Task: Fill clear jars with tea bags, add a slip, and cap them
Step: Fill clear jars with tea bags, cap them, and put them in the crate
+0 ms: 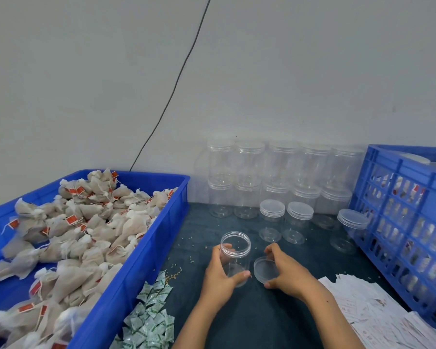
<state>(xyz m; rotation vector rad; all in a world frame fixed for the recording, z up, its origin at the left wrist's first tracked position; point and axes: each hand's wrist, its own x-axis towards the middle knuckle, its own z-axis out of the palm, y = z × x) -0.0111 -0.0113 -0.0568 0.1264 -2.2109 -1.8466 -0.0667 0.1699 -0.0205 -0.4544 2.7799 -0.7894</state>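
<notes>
Nearest the person, the left hand grips an open clear jar that stands upright on the dark surface, thumb curled round its near side and fingers behind it. The jar looks empty, mouth up and long axis vertical. Just to the right, the right hand holds the jar's clear lid by its rim, fingers arched over it; the lid sits low, touching or just above the surface, I cannot tell which.

The coming move is probably filling. The tea bags lie heaped in the blue tray left of the left fingers, so that hand is nearer them, yet it is occupied. The paper slips lie just right of the right wrist. Beyond both hands stand rows of capped empty jars.
</notes>
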